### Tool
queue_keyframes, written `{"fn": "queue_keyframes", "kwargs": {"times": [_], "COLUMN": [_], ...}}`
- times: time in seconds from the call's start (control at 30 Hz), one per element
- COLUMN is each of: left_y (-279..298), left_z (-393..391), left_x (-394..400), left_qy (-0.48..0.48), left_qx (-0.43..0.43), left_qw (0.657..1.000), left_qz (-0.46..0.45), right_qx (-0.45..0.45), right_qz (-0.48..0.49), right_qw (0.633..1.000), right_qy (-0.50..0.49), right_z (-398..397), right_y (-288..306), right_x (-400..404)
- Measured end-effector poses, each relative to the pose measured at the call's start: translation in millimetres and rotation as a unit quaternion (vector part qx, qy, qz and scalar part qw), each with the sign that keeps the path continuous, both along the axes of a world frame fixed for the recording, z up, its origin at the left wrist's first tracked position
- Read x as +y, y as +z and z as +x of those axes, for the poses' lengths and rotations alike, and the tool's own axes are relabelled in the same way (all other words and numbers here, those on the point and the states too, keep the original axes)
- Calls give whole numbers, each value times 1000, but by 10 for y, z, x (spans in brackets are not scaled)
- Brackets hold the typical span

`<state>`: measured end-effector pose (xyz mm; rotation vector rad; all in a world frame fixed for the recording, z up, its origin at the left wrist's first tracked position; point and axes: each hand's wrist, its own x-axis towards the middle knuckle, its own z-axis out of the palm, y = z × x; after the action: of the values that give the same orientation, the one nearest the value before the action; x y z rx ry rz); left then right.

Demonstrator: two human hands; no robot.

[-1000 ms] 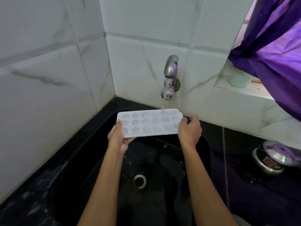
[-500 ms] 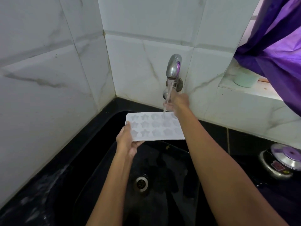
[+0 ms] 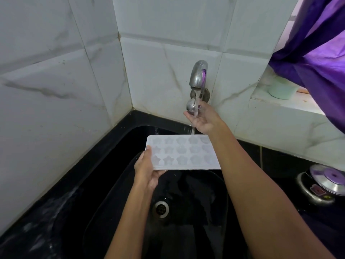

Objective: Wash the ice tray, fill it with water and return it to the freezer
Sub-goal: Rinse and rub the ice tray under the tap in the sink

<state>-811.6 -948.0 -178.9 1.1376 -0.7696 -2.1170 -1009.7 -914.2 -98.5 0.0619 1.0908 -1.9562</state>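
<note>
A white ice tray with star and flower shaped cells is held level over the black sink. My left hand grips its left end, thumb on top. My right hand is off the tray, raised palm up with fingers apart under the chrome tap. Water runs from the spout over that palm and falls onto the tray's far edge. My right forearm covers the tray's right end.
The drain lies at the sink's bottom below the tray. White marble tiles form the corner behind. A steel pressure cooker stands on the counter at right. A pale green cup sits on the window ledge under a purple curtain.
My right hand let go of the tray's right end and rose up to the tap into the water stream. The left hand alone holds the tray, which sits a little lower.
</note>
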Motion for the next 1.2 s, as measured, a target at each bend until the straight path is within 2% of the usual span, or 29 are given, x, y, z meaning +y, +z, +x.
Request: {"fn": "queue_keyframes", "kwargs": {"times": [0.07,0.13,0.2,0.3,0.37,0.43,0.57,0.67,0.73,0.9,1.1,1.2], "left_y": [23,42,55,82,101,104,93,94,103,46,33,12], "left_z": [44,104,173,293,386,491,708,835,922,1119,1267,1280], "left_x": [48,95,140,245,333,444,694,841,965,1229,1262,1302], "left_qy": [0,3,7,16,24,33,52,58,59,36,-25,-35], "left_qx": [1,1,1,-7,-9,-9,-12,-12,-17,-31,-61,-120], "left_qw": [1000,1000,1000,1000,1000,999,999,998,998,999,997,992], "left_qz": [-2,-5,-11,-17,-14,-8,6,10,3,-12,-31,-26], "right_qx": [40,136,264,422,464,462,363,271,244,292,262,265], "right_qz": [24,111,220,317,362,393,425,361,335,349,331,344], "right_qw": [999,985,939,849,809,795,827,890,909,890,904,897], "right_qy": [2,-8,-32,-27,-7,6,60,65,44,-39,-72,-80], "right_z": [56,99,172,316,408,493,756,955,1105,1382,1465,1479], "right_y": [39,25,-2,-1,-46,-121,-266,-439,-513,-606,-727,-715], "right_x": [42,98,210,499,759,1055,1526,1724,1831,2089,2268,2317]}}
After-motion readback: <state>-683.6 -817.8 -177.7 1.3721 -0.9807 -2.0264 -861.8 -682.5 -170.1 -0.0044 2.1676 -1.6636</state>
